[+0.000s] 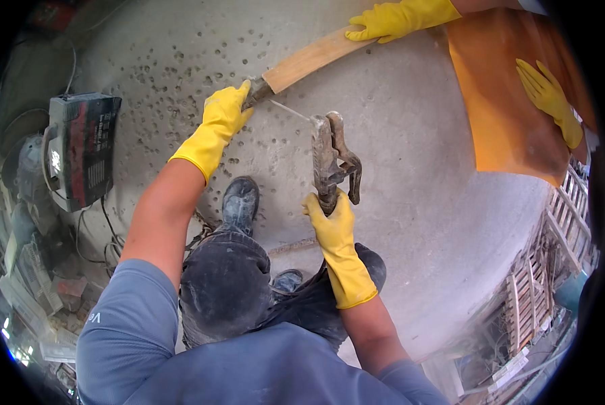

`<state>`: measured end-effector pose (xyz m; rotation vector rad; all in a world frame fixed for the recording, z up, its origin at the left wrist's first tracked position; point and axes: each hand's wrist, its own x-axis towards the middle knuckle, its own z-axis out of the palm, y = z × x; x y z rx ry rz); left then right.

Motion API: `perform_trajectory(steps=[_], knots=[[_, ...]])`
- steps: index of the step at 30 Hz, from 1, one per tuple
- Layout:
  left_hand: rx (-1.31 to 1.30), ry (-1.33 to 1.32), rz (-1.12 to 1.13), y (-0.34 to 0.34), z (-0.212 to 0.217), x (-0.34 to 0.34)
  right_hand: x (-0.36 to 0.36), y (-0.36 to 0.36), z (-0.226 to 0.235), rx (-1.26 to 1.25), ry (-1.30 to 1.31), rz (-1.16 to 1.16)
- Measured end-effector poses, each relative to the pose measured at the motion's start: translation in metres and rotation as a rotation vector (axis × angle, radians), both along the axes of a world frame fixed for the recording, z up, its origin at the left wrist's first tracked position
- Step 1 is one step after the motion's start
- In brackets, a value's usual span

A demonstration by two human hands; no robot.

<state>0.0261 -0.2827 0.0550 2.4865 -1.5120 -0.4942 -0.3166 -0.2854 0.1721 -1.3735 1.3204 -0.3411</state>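
My left hand (225,116), in a yellow rubber glove, is closed round a dark, rough metal piece (256,92) that meets the near end of a wooden board (316,59). My right hand (334,217), gloved alike, grips the handle of a worn welding electrode holder (326,156) held upright over the floor. From its jaws a thin electrode (290,110) slants up and left, its tip close to the metal piece; whether they touch I cannot tell. At the far end of the board a co-worker's gloved hand (391,21) grasps the wood.
A welding machine (83,148) with cables stands at the left. The co-worker's other gloved hand (551,94) lies against an orange apron (502,101). Wooden slatted frames (533,290) and clutter line the lower right. Scrap pieces (42,277) lie lower left. The concrete floor (424,223) is pitted near my boots.
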Motion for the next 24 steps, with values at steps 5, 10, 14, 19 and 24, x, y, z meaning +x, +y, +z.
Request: perform_trajectory(steps=[5,10,14,19,24], knots=[[0.006,0.022,0.015,-0.004,-0.007,-0.007,0.004,-0.002,0.008,0.043,0.024,-0.015],[-0.069,-0.013,-0.002,-0.009,-0.025,-0.008,0.004,-0.003,0.014,0.064,0.035,-0.013],[-0.141,-0.008,0.022,-0.006,-0.031,-0.012,0.003,-0.005,0.014,0.070,0.018,-0.009],[-0.161,0.035,0.016,-0.006,-0.031,-0.010,0.004,-0.004,0.013,0.073,0.019,-0.018],[-0.144,0.046,0.016,-0.007,-0.023,-0.010,0.007,-0.004,0.018,0.094,0.022,-0.026]])
